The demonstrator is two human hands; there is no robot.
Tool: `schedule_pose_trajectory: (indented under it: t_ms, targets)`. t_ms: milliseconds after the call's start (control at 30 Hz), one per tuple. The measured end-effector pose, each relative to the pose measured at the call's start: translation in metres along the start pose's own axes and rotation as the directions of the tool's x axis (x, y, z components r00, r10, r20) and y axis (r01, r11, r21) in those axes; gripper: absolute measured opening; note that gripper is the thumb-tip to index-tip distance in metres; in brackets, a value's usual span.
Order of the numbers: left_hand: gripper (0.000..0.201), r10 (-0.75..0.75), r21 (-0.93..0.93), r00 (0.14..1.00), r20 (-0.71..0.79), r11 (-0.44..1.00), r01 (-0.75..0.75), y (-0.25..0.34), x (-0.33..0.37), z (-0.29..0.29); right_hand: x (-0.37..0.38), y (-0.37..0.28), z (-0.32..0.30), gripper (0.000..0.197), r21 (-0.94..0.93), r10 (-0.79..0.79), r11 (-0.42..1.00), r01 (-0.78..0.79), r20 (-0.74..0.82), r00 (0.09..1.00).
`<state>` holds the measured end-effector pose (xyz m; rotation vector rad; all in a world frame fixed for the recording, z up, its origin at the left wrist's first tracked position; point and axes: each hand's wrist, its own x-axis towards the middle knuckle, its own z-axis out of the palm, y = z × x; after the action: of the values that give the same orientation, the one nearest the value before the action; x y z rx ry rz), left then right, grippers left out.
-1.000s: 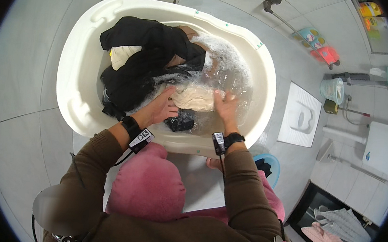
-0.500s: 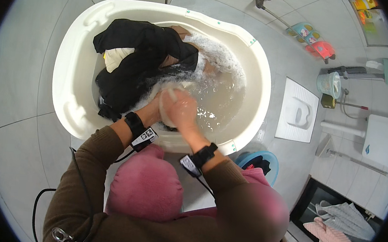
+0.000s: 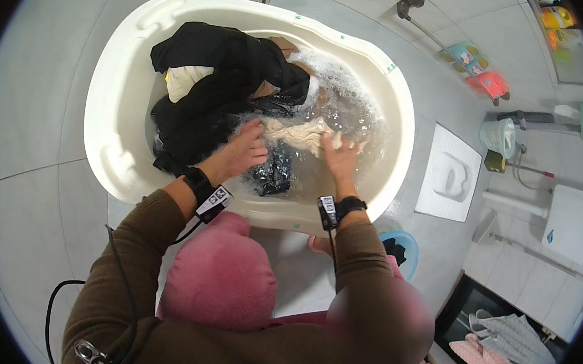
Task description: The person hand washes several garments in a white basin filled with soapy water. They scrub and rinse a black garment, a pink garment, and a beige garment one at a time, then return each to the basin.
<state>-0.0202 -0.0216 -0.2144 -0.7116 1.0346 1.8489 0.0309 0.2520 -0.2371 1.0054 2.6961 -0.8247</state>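
Note:
A twisted beige cloth (image 3: 299, 135) lies stretched across the soapy water in the white plastic tub (image 3: 109, 97). My left hand (image 3: 242, 151) is at its left end, fingers loosely bent and apart, the thumb close to the cloth. Over the right end rests my right hand (image 3: 339, 158), fingers spread, foam on them, the thumb side touching the fabric. A soaked black garment (image 3: 204, 105) fills the tub's left half, with a cream patch of cloth (image 3: 188, 83) on top of it. Below the beige cloth a dark wet piece of fabric (image 3: 275, 173) shows under the surface.
A light blue basin (image 3: 410, 256) holding dark clothes stands on the floor right of my knee. Farther right are a white squat toilet (image 3: 450, 171) and a small bucket (image 3: 497, 136). Cables run along my left arm.
My hands were pressed together around pale cloth over the water; now they are apart, the right one moved rightward, and the beige cloth lies lengthened between them. The dark fabric below has come into view.

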Motion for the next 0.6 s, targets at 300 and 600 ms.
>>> schedule_pose_trajectory:
  t_ms: [300,600]
  targets:
    - [0.045,-0.08,-0.135,0.935,0.346,0.982,0.134,0.009,0.016,0.013,-0.114,-0.112,-0.01,0.025,0.638,-0.529,0.685,0.352,0.104,0.842]
    - [0.026,0.113,0.274,0.992,-0.062,0.957,-0.092,-0.021,0.003,0.036,-0.065,-0.098,0.017,0.035,0.212,-0.306,0.927,0.309,-0.045,0.951]
